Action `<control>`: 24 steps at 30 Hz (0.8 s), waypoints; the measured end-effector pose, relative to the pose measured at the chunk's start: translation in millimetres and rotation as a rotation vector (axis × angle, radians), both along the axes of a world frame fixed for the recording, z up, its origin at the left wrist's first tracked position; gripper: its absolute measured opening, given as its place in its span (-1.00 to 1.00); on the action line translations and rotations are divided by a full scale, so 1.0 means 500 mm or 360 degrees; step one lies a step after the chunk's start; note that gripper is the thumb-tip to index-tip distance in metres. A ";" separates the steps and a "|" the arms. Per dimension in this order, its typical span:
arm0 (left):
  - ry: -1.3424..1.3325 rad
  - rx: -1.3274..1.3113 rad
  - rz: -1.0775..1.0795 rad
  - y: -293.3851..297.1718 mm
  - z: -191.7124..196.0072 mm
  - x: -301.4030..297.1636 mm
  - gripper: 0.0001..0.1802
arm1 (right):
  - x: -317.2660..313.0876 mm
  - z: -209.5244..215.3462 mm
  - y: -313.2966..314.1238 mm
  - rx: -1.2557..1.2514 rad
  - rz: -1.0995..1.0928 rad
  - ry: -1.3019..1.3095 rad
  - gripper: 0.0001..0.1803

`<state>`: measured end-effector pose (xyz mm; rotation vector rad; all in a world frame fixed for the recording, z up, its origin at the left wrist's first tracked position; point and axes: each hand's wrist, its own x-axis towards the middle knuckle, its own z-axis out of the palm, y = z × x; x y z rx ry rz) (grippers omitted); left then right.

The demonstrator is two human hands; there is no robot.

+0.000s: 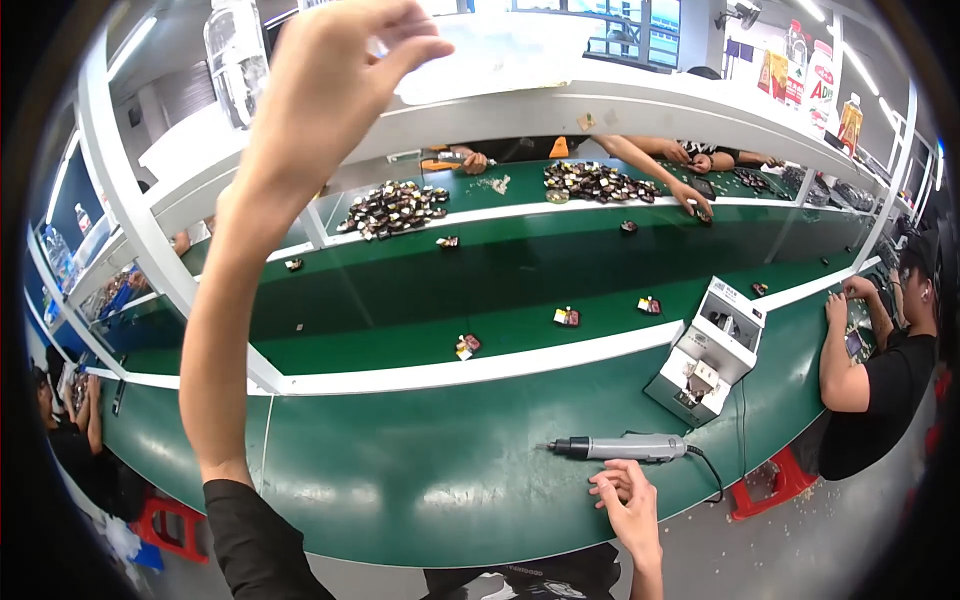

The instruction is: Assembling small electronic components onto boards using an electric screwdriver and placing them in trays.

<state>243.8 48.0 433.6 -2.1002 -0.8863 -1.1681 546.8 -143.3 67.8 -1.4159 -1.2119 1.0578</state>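
Observation:
My left hand (345, 75) is raised high to the white overhead shelf (480, 108), beside a pale, overexposed tray (490, 60). Its thumb stands apart from the bent fingers, and I see nothing held between them. Low on the right, my right hand (630, 505) hovers by the bench's front edge, its fingers loosely curled and apart, with nothing visible in it. Just beyond its fingertips lies a grey electric screwdriver (630, 448) with a black nose pointing left. A small white and grey boxy machine (710, 350) stands farther right on the green bench (400, 450).
Small dark parts with pale labels, such as one part (567, 316), lie spread on the green conveyor belt (400, 335). Heaps (395, 208) of them sit across it. Co-workers sit at both sides and opposite. A clear bottle (237, 65) stands on the shelf. White posts (140, 180) frame the bench.

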 end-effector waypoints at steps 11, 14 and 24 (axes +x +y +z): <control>0.0336 -0.0575 0.0009 -0.353 -0.414 -0.070 -0.74 | -0.040 0.031 0.012 0.0093 0.0103 -0.0056 -0.83; 0.0351 -0.0739 -0.0004 -0.399 -0.591 -0.082 -0.75 | -0.069 0.046 0.026 0.0230 0.0144 -0.0079 -0.85; 0.0048 -0.0897 0.0001 -0.438 -0.762 -0.089 -0.70 | -0.184 0.125 0.141 0.0972 0.1149 -0.1386 -0.65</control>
